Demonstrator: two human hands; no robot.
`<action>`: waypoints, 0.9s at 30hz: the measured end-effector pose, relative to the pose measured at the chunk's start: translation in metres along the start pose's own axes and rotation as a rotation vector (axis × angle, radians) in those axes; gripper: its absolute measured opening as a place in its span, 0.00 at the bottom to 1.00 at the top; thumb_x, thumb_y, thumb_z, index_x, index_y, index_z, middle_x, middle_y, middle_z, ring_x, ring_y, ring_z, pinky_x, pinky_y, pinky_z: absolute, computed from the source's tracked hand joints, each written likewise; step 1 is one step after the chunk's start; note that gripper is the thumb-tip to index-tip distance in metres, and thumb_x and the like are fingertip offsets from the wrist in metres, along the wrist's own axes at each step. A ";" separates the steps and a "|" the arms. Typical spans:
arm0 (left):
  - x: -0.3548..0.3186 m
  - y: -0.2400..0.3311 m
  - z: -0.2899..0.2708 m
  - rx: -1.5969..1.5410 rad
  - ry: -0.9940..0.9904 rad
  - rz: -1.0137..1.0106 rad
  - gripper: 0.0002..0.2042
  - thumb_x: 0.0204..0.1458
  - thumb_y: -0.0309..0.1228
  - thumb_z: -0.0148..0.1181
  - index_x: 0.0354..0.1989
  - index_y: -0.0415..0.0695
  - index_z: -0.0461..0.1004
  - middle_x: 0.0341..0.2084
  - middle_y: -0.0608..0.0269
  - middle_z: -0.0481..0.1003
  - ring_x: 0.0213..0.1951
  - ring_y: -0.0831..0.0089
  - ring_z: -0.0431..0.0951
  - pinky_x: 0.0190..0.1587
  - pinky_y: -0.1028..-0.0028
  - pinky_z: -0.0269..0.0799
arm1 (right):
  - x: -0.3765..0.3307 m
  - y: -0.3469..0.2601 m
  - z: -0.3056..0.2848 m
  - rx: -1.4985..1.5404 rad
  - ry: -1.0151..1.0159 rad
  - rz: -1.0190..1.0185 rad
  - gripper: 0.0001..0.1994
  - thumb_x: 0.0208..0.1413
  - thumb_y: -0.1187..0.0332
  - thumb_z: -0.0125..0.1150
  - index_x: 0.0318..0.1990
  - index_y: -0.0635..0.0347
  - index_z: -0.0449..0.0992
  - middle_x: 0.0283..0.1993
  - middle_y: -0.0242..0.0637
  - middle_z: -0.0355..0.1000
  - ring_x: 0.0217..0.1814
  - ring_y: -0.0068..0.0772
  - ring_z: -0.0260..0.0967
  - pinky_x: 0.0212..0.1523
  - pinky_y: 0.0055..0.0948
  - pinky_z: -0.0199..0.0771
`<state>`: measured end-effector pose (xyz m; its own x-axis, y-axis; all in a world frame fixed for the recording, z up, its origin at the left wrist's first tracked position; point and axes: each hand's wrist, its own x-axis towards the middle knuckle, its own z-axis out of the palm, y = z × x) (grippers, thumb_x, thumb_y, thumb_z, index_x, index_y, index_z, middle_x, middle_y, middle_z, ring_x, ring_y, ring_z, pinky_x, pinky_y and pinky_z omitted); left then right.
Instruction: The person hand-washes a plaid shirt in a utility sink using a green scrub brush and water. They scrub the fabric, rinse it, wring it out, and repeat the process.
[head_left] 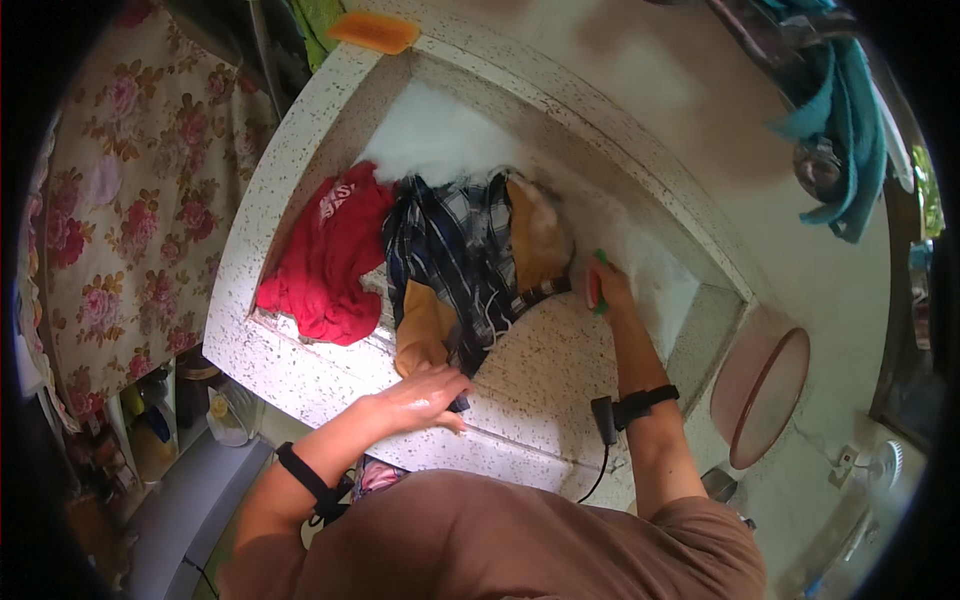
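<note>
In a speckled white sink (pixel 555 400) lies a wet dark blue, black and white plaid garment (pixel 445 235) with mustard-yellow parts and a white drawstring. My left hand (pixel 425 395) is closed on its near end at the sink's front edge, with wet fingers and the thumb pointing right. My right hand (pixel 615 290) is to the right of the garment, low over the sink floor. It is closed round a small green and red brush (pixel 597 283), whose bristle side I cannot make out clearly. A crumpled red garment (pixel 335 255) lies to the left of the plaid one.
White suds (pixel 430 130) fill the sink's far corner, and more foam lies along its right wall. An orange sponge-like block (pixel 375 32) rests on the far left rim. Right of the sink stands a pinkish basin (pixel 760 395). A floral curtain (pixel 140 220) hangs at left.
</note>
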<state>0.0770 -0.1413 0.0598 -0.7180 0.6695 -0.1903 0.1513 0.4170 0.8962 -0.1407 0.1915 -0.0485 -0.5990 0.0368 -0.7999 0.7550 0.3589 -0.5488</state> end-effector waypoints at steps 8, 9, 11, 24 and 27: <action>0.046 0.056 0.015 0.134 0.514 -0.051 0.13 0.51 0.32 0.62 0.40 0.39 0.71 0.41 0.49 0.74 0.44 0.58 0.75 0.44 0.65 0.70 | -0.059 -0.037 0.009 -0.284 -0.426 -0.032 0.18 0.58 0.57 0.59 0.41 0.66 0.72 0.21 0.35 0.70 0.20 0.29 0.67 0.27 0.29 0.72; 0.053 0.058 0.011 -0.106 0.567 -0.266 0.13 0.50 0.31 0.63 0.40 0.39 0.70 0.39 0.49 0.75 0.44 0.59 0.75 0.43 0.65 0.70 | -0.050 -0.042 -0.009 0.045 -0.323 -0.045 0.17 0.58 0.57 0.59 0.41 0.65 0.72 0.23 0.34 0.70 0.21 0.29 0.68 0.29 0.29 0.72; 0.059 0.055 0.001 -0.348 0.822 -0.486 0.17 0.46 0.31 0.65 0.41 0.39 0.69 0.33 0.48 0.75 0.39 0.61 0.76 0.42 0.67 0.69 | -0.026 -0.038 -0.054 0.349 -0.004 -0.081 0.19 0.58 0.56 0.59 0.44 0.66 0.73 0.25 0.34 0.71 0.23 0.29 0.69 0.30 0.27 0.72; 0.049 0.019 0.035 0.640 0.293 -0.034 0.20 0.49 0.32 0.55 0.50 0.38 0.72 0.53 0.53 0.71 0.60 0.58 0.66 0.64 0.60 0.57 | 0.061 0.054 0.010 -0.695 0.163 -0.087 0.27 0.56 0.57 0.58 0.61 0.59 0.66 0.60 0.49 0.63 0.63 0.47 0.57 0.61 0.45 0.61; 0.046 0.025 0.026 0.680 0.110 -0.019 0.21 0.49 0.35 0.58 0.51 0.37 0.71 0.53 0.53 0.71 0.61 0.57 0.65 0.64 0.60 0.57 | -0.013 0.054 0.065 -0.733 0.048 -1.136 0.24 0.48 0.66 0.63 0.57 0.46 0.73 0.62 0.53 0.60 0.59 0.54 0.61 0.59 0.48 0.62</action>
<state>0.0655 -0.0843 0.0628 -0.7841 0.6070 -0.1295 0.5049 0.7452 0.4356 -0.0749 0.1497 -0.0839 -0.8118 -0.5834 0.0229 -0.4654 0.6229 -0.6287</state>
